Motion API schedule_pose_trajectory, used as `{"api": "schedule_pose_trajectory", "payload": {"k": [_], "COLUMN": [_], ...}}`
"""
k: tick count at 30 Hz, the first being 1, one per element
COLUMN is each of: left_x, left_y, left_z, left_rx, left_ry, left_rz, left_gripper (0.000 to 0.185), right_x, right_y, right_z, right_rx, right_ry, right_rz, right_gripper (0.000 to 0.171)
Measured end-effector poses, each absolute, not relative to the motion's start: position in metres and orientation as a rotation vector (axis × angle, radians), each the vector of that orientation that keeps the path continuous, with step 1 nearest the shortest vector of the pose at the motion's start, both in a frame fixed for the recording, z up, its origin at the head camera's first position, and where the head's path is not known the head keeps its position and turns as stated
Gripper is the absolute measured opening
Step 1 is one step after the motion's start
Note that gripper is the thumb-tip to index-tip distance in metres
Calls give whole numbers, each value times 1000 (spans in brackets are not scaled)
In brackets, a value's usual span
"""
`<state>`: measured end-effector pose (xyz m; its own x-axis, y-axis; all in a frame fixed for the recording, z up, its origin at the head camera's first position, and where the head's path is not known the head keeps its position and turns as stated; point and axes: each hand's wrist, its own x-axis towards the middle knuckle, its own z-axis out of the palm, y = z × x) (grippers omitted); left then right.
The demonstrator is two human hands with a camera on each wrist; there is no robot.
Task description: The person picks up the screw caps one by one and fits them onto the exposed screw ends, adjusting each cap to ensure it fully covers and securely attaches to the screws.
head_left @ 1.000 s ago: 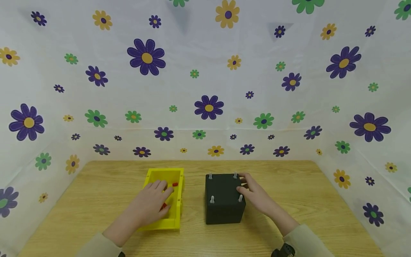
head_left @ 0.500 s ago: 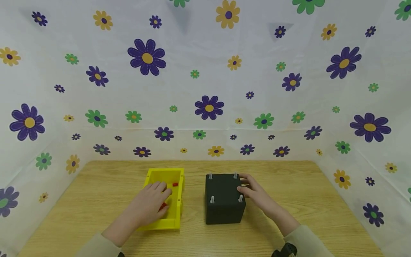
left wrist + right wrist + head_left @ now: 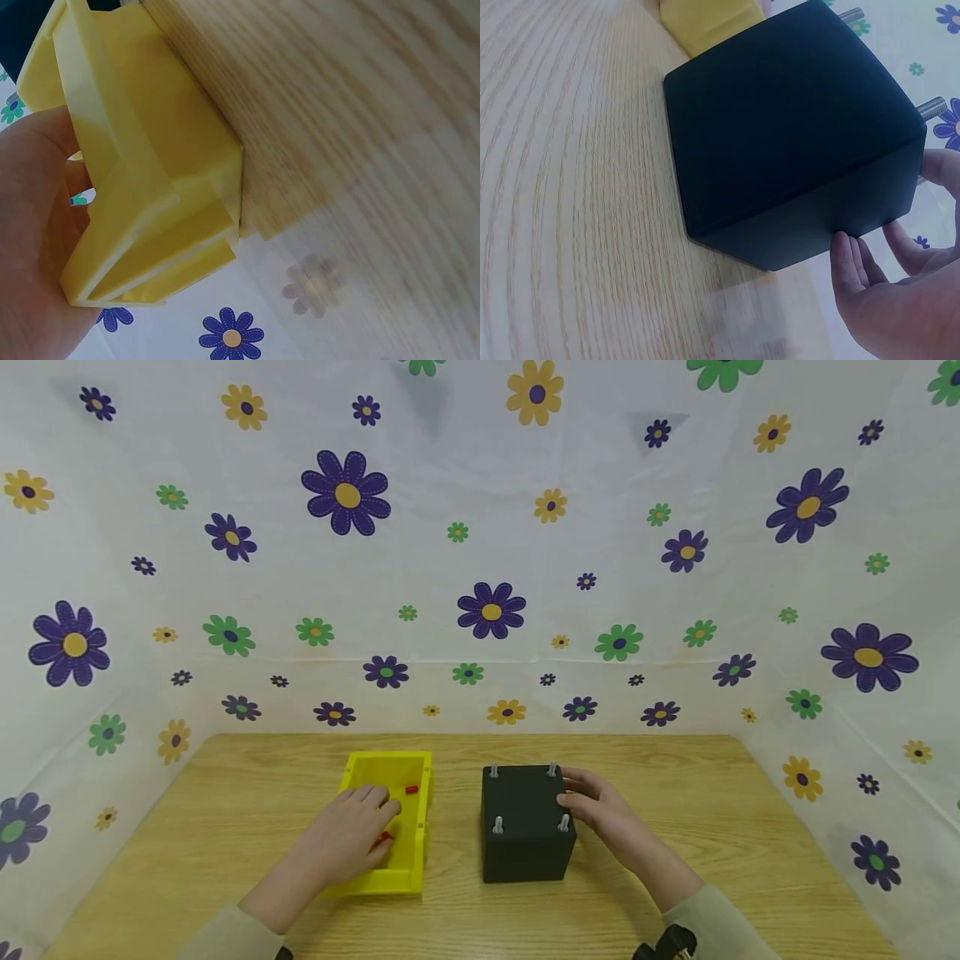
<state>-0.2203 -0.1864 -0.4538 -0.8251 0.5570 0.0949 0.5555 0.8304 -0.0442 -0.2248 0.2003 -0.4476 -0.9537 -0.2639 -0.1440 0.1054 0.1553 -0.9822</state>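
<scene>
My left hand point(image 3: 352, 831) reached over the near-left rim of the yellow bin point(image 3: 382, 883), palm down, fingers bent inside; a red piece point(image 3: 386, 836) showed beside my thumb, but whether I pinched anything I cannot tell. My right hand point(image 3: 611, 827) stood at the right side of the black block point(image 3: 528, 806), fingers loosely spread, touching its side and top edge, forearm slanting in from the lower right.
</scene>
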Motion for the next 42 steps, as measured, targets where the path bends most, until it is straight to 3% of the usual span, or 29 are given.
{"api": "schedule_pose_trajectory", "payload": {"k": [15,42], "left_x": [-221,-221], "left_y": [-177,-172], "left_z": [-453,-450], "left_rx": [-916,-920], "left_ry": [-2898,-2827], "left_rz": [185,412], "left_gripper": [36,26], "right_x": [-227,-226], "right_y": [200,200], "right_z": [-450,-453], "right_rx": [-160,-146], "right_ry": [2133,2139], "right_rz": [-1882,-1885], "right_gripper": [65,64]}}
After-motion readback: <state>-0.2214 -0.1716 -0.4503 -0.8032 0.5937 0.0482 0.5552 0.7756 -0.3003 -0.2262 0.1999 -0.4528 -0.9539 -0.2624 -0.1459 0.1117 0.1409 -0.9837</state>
